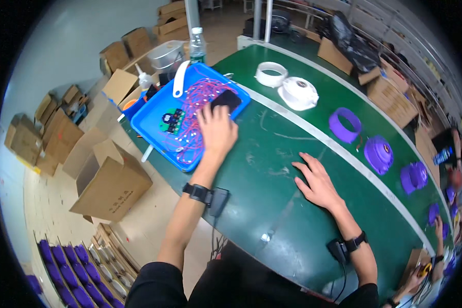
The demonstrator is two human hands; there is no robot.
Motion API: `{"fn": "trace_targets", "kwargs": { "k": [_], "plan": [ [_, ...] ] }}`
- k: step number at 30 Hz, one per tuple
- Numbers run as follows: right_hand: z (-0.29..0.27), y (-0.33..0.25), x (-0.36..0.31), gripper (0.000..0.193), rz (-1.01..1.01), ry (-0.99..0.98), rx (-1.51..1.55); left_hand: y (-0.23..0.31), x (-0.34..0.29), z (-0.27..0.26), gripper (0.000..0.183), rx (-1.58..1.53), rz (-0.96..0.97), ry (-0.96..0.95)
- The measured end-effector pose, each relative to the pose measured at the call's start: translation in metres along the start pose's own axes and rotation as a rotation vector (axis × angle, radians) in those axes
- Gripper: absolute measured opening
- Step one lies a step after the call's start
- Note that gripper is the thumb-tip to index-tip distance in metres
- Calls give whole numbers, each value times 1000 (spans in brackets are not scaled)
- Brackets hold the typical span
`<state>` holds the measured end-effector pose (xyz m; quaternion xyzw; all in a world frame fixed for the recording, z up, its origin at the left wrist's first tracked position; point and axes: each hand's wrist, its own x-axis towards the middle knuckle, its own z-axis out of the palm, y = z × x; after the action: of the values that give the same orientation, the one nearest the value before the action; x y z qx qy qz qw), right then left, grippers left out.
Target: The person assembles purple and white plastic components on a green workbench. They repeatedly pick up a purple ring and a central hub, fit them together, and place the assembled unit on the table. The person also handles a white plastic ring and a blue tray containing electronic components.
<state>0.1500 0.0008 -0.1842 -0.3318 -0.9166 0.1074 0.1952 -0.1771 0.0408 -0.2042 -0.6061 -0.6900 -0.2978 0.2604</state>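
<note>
My left hand [218,131] reaches over the right side of a blue tray [153,137], fingers stretched forward and a little bent. Its fingertips lie at the edge of a dark flat rectangular thing [228,100], beside a tangle of thin red and purple wires [203,92]; I make out nothing held. Left of the wires, a green circuit board [172,121] with a small display sits in the tray. A white curved handle-like part [180,79] rests across the tray's far left rim. My right hand [317,184] is on the green table with fingers apart, holding nothing.
Along the conveyor strip [313,131] are a white ring [271,74], a white domed housing [299,93] and several purple parts [379,155]. A bottle [197,46] stands behind the tray. An open carton [113,179] is on the floor left. Another person's hand [438,228] is far right.
</note>
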Motion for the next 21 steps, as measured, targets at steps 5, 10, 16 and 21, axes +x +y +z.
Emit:
{"fn": "trace_targets", "kwargs": {
  "k": [5, 10, 16, 21],
  "plan": [
    [-4, 10, -24, 37, 59, 61, 189, -1, -10, -3, 53, 78, 20, -66],
    [1, 33, -33, 29, 62, 138, 417, -10, -15, -14, 61, -26, 15, -9],
    [11, 34, -32, 25, 70, 143, 444, -32, -26, -15, 53, 110, -6, -72],
    [11, 38, -29, 24, 86, 141, 431, -24, -22, -13, 53, 92, -17, -118]
  ]
}}
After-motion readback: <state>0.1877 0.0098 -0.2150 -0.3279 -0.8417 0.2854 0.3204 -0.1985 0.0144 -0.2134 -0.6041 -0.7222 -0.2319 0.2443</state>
